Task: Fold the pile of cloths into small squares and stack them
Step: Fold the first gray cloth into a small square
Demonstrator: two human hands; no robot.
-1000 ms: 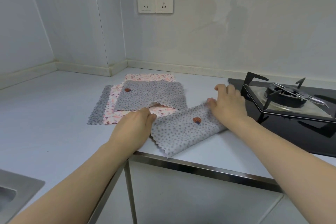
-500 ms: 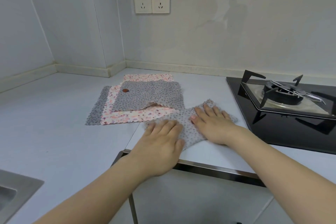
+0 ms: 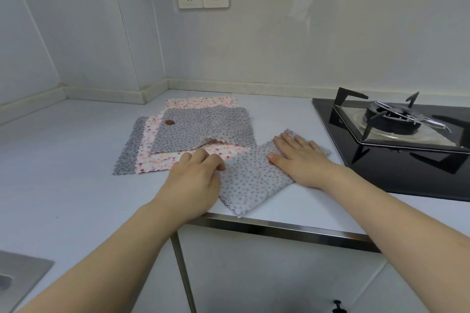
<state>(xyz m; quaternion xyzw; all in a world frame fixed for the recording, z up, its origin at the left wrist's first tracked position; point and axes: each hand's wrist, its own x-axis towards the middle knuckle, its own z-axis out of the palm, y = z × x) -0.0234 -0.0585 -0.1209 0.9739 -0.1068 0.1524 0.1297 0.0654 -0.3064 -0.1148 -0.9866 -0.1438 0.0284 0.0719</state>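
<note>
You get soft, even, dim bluish light; faint shadows smudge the wall [image 3: 312, 7]. Edges bow from the wide lens; the picture is slightly soft overall.

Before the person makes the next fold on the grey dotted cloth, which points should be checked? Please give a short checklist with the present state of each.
1. Right hand presses the folded grey cloth flat, fingers straight: ok.
2. Left hand has a grip on the cloth's left edge: cannot tell, its fingertips are curled at the edge.
3. Cloth fully on the counter: not ok, its near corner reaches the front edge.
4. Cloth clear of the gas stove: ok, a strip of counter lies between.
5. Cloth apart from the unfolded pile: cannot tell, their edges meet near the left hand.
</note>
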